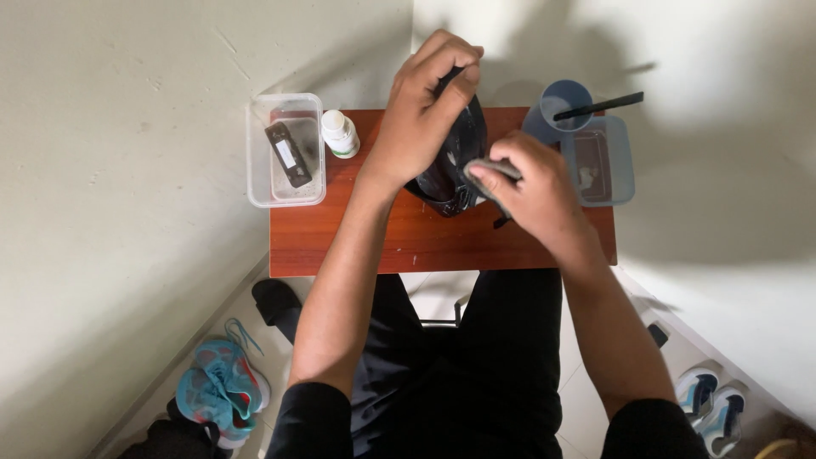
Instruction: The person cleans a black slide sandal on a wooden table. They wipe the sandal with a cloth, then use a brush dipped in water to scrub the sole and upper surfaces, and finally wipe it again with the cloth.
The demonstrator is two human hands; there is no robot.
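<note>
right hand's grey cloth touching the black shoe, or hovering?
Touching. The head view shows the grey cloth in the right hand pressed flat against the side of the black shoe, no gap visible; the left hand grips the shoe's top.

Left hand [422, 106] grips black shoe [450, 166]; right hand [531, 191] presses grey cloth [491, 172] on it.

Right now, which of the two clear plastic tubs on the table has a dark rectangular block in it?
The left-hand tub, beside the white bottle; the bluish right-hand tub lacks one.
</note>
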